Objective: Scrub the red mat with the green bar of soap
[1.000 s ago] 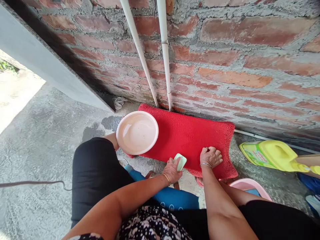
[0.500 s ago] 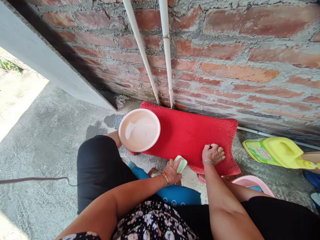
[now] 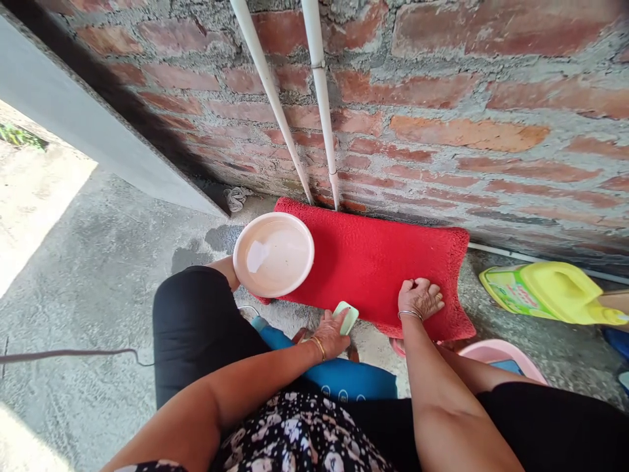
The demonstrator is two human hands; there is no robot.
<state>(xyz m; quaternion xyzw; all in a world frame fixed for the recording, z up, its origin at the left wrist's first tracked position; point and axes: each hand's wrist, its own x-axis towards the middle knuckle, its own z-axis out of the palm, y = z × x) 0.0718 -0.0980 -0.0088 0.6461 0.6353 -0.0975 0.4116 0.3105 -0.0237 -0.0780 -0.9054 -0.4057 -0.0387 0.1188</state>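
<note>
My left hand is closed around a pale green scrub brush with rounded corners and a small hole near its end. Its underside is hidden. The brush is just off the front edge of a wet-looking red mat, which lies draped over a low support. On the mat's right part rests my right hand, its fingers curled in against the cloth. A pale pink basin holding clear water stands on the mat's left end.
A yellow jug lies on the concrete floor at the right, beyond a pink tub. White pipes run down the brick wall. Blue cloth covers my lap. Behind the basin lies a crumpled rag.
My left hand has drawn the brush slightly left, away from the mat's front edge. My right hand stays at the same place on the mat. The view has shifted a little.
</note>
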